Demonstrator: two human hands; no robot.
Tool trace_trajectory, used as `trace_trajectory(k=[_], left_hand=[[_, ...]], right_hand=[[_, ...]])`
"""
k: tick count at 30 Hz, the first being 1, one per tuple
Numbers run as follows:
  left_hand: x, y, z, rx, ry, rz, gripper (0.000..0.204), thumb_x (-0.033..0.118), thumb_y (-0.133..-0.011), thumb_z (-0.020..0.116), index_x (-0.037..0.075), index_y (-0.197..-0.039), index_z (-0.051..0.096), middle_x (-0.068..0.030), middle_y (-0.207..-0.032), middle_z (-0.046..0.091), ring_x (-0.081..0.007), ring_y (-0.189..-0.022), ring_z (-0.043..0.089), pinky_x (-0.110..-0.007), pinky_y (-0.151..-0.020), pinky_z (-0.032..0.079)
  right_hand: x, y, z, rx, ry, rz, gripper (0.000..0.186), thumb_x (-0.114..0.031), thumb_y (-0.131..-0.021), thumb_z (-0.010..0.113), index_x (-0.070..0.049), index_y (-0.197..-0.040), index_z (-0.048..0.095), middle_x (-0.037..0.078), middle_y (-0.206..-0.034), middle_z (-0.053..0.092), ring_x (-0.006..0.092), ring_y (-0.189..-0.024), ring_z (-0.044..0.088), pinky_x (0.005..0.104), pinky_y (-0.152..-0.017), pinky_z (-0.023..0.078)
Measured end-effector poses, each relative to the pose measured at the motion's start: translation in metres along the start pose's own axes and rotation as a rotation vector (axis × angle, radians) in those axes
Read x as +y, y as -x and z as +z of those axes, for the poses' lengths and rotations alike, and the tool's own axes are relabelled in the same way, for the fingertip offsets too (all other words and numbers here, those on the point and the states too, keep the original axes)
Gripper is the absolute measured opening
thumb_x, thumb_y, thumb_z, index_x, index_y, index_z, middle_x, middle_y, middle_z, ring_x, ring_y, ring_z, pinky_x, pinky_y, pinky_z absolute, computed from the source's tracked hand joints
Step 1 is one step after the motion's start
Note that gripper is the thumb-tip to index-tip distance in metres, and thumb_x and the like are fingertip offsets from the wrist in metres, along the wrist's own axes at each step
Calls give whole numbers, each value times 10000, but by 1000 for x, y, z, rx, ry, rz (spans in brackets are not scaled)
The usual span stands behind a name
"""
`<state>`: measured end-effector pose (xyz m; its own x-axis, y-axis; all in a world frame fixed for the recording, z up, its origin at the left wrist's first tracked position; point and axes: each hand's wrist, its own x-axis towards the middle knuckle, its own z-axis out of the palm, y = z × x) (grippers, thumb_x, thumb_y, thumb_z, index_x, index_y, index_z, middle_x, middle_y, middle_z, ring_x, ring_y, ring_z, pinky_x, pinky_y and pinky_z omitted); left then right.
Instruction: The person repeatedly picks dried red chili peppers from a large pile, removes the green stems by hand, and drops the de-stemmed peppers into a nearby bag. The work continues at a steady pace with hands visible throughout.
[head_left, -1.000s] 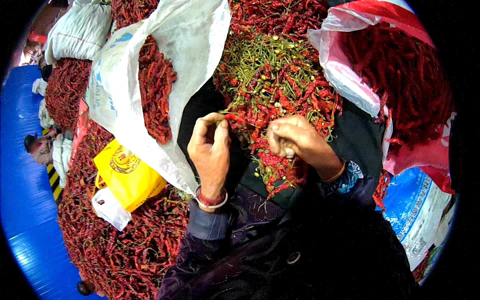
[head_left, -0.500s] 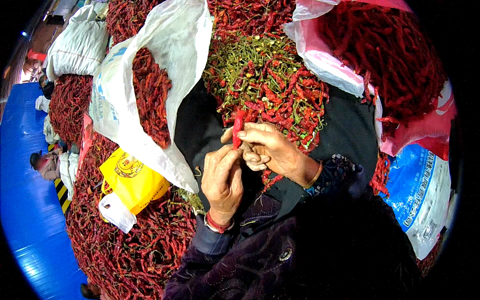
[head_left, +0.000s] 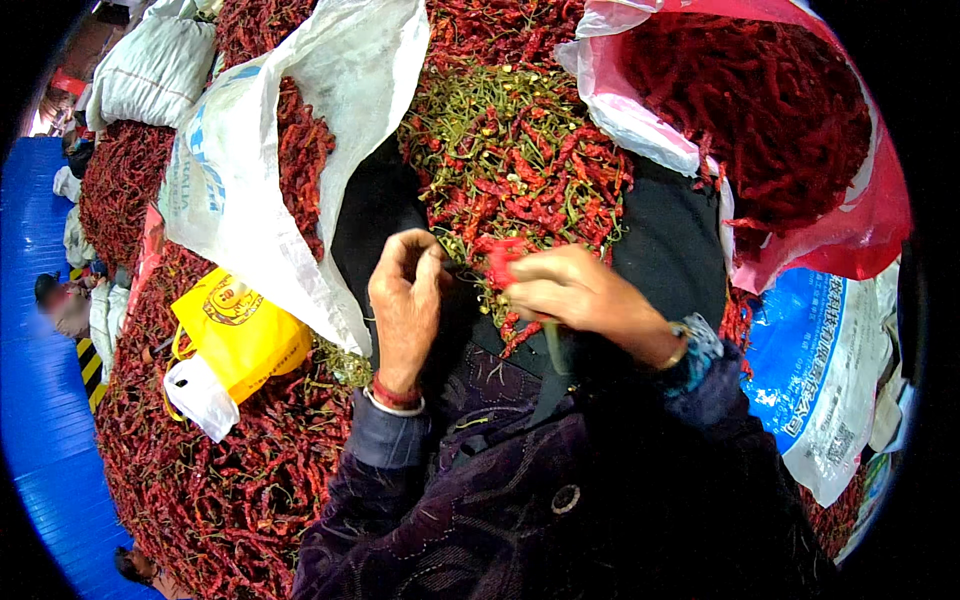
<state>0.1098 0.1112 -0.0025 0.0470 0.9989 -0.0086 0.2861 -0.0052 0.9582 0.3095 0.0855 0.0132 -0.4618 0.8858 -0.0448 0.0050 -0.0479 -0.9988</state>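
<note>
My right hand (head_left: pixel 585 295), smeared by motion, is closed on a red chili (head_left: pixel 503 262) that sticks out from its fingertips. To the left of it, and apart from it, is my left hand (head_left: pixel 405 305), with curled fingers and the thumb against the index finger. Whatever that pinch may hold is too small to make out. Just beyond both hands, a heap of green chili stems (head_left: pixel 455 120) mixed with red dried chilies (head_left: pixel 560 165) lies over the dark cloth (head_left: pixel 665 245) on my lap.
An open white sack (head_left: pixel 245 190) with red chilies inside stands at the left, a pink-lined sack (head_left: pixel 835 240) full of chilies at the right. A yellow bag (head_left: pixel 255 345) rests on the large chili pile (head_left: pixel 230 490). Another person (head_left: pixel 65 305) is at the far left.
My hands have come apart; they were together at one chili. The right hand has moved slightly right with a chili, the left hand to the left. The whole view has shifted a little.
</note>
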Motion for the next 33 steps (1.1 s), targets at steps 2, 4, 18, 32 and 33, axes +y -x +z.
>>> trace_trajectory(k=[2,4,18,32,33], left_hand=[[-12,-13,5,-4,-124,131,56,30,-866,537,-7,-900,562,-19,-757,576,-76,-612,530,-193,-535,415],[-20,-22,9,7,-261,300,59,27,-851,548,-14,-890,566,-43,-738,582,-100,-612,535,-219,-551,428],[-61,-48,27,-132,-355,245,208,139,-799,641,-44,-893,611,-118,-771,616,-204,-714,593,-319,-640,465],[1,-20,22,-249,602,-422,182,153,-903,541,3,-1000,577,-58,-693,572,-94,-471,456,-224,-437,379],[-5,-18,26,-258,569,-402,176,150,-900,546,4,-992,581,-42,-679,555,-90,-472,450,-230,-442,379]], right_hand=[[-20,36,-18,111,232,48,256,-230,-848,524,15,-778,548,155,-632,515,218,-555,517,349,-541,400],[-24,70,-32,254,515,67,230,-215,-842,528,2,-766,543,158,-593,479,219,-506,488,368,-503,376],[-31,108,-41,599,925,282,222,-170,-811,565,-46,-995,575,217,-670,581,354,-609,593,424,-549,443],[40,-54,-6,155,-264,79,257,-201,-900,500,-15,-1064,566,15,-821,572,54,-669,510,222,-593,435],[53,-55,2,182,-273,6,235,-189,-896,515,-18,-1044,578,15,-829,578,57,-700,521,230,-609,442]])
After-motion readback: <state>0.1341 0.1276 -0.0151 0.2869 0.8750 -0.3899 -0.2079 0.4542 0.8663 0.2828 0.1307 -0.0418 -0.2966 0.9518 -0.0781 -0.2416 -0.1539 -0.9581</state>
